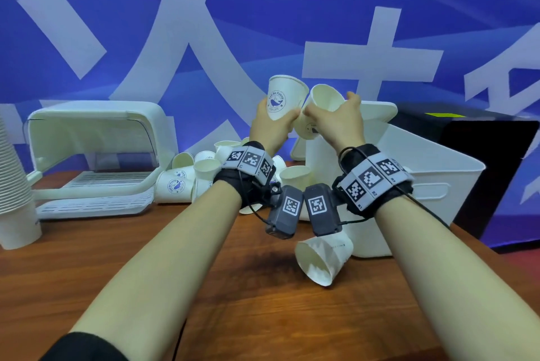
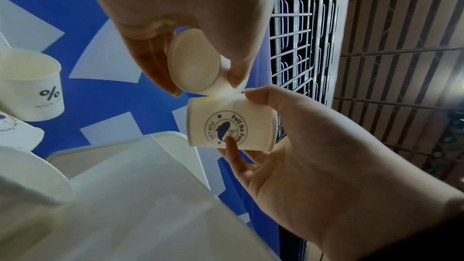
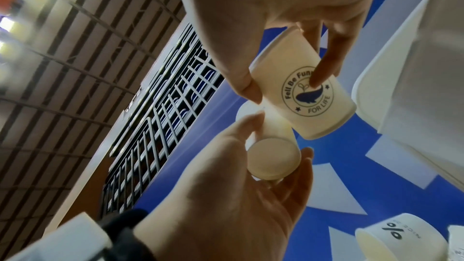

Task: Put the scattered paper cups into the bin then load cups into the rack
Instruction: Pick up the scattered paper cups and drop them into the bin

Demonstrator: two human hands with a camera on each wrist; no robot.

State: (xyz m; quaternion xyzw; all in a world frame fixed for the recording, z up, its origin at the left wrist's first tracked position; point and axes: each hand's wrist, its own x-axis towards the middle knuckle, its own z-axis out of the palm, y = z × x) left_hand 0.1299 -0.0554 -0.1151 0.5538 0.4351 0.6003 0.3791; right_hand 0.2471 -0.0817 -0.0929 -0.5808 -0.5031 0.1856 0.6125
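Note:
My left hand [image 1: 276, 119] grips an upright white paper cup [image 1: 282, 99] with a whale logo, raised above the table. My right hand [image 1: 330, 110] grips a second cup [image 1: 323, 100], tilted with its mouth up and leftward. The two cups touch side by side near my fingers. In the left wrist view the left hand [image 2: 241, 116] pinches the logo cup [image 2: 213, 110] and the other cup's base [image 2: 193, 61] faces the camera. The white bin [image 1: 432, 185] stands right of my hands, lid [image 1: 377, 112] raised. The white rack [image 1: 96, 153] sits at left.
A pile of loose cups [image 1: 201, 173] lies between rack and bin. One cup [image 1: 323, 258] lies on its side in front of the bin. A tall stack of cups [image 1: 14, 182] stands at the far left. A black box [image 1: 491, 162] is behind the bin.

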